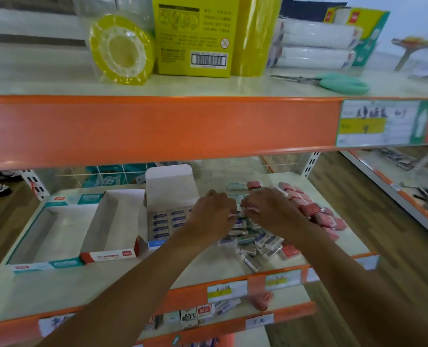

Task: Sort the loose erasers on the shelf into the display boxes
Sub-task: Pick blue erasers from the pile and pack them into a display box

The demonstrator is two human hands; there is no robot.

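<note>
Landmark: we take the flap box (169, 186), lid up, on the middle shelf (57, 291). Blue erasers (166, 220) lie in rows inside it.
Left hand (211, 216): over the right end of the flap box, fingers curled, pinching a pink-white strip (233, 215) at the tips.
Right hand (270, 209): just right of the flap box and close beside the left hand, fingers curled, pinching a second strip (251, 209). We cannot tell whether the strips are erasers.
Loose erasers (258, 244): heaped right of the flap box, under and in front of both hands, with blue, green and white wrappers mixed.
Red erasers (308, 209): farther right of the flap box, in a line from the back of the shelf toward its front edge.
Red box (107, 256): just left of the flap box, open-topped, white floor showing.
Teal box (32, 266): farther left of the flap box, beyond the red box, also open-topped with a white floor.
Upper shelf (157, 126): above the flap box we see a tape roll (120, 50) and a yellow carton (195, 36), with scissors (333, 82) up and to the right.
Lower shelf (233, 321): below the flap box we see more packets (195, 314) behind the orange rail.
</note>
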